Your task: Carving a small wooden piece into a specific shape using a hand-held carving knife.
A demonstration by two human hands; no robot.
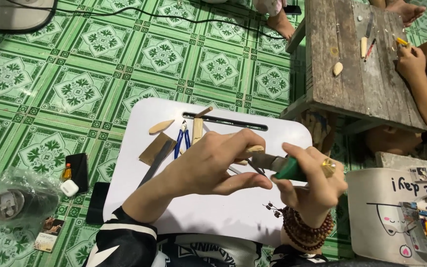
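Your left hand (213, 165) is closed around a small pale wooden piece (255, 149); only its tip shows past your fingers, so its shape is hard to make out. Your right hand (312, 185) is clamped on a green-handled tool (288, 169), gripped just to the right of the left hand, its grey metal front end meeting the wood. The working tip is hidden behind your left thumb. A gold ring (328, 167) sits on a finger of the right hand and a brown bead bracelet (306, 230) wraps that wrist.

Both hands hover over the white counter (208, 212). Beyond your left hand lie blue-handled pliers (182, 139), a flat wooden stick (197, 130) and a leaf-shaped wooden blank (161, 126); to that hand's left lie a brown sanding sheet (155, 147) and a grey file (155, 163), partly covered by your forearm.

Far beyond your right hand, another person's hand (411, 62) rests on a weathered wooden bench (347, 74), that person's arm cut off at the frame edge.
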